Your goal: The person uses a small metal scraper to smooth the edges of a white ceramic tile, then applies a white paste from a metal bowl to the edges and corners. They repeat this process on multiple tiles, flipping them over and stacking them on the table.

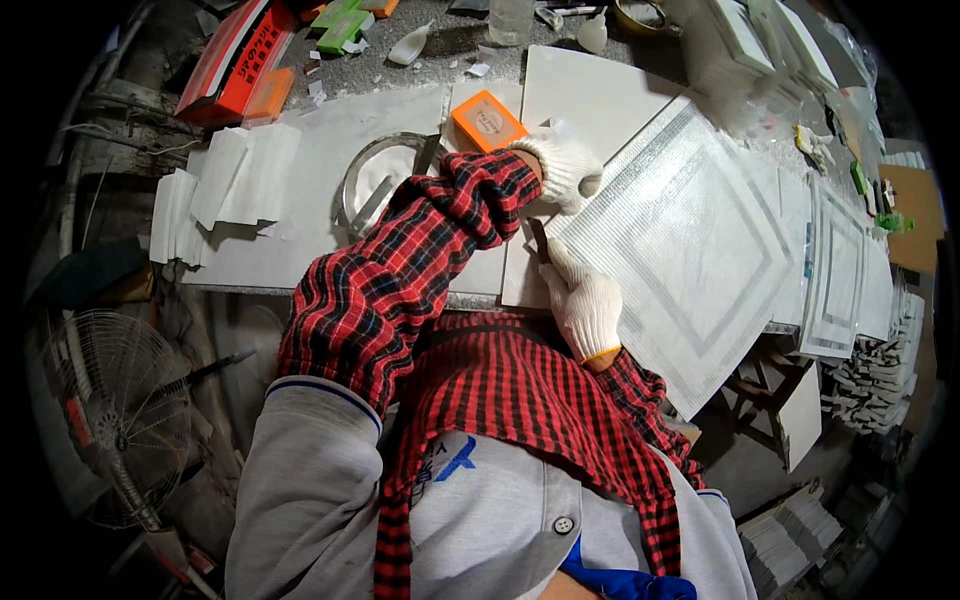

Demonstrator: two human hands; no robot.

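My left hand (562, 170), in a white knitted glove, rests at the upper left edge of a large white panel (655, 235) with a ribbed, shiny surface and grey bands forming a square. Its fingers curl in, and whatever they may grip is hidden. Below it, my right hand (583, 300), also gloved, is closed on a narrow dark strip (540, 240) that sticks up beside the panel's left corner. An orange box (488, 121) lies just beyond my left wrist. Partly behind my left sleeve is a round metal-rimmed container (346, 190) with white material and a flat metal piece.
Stacked white pieces (245, 175) stand on the table's left. A red box (235, 65) and small bottles (411, 44) are at the back. Another banded panel (835, 265) lies at the right. A caged fan (120, 430) stands low on the left, and a dark stand (765, 390) below right.
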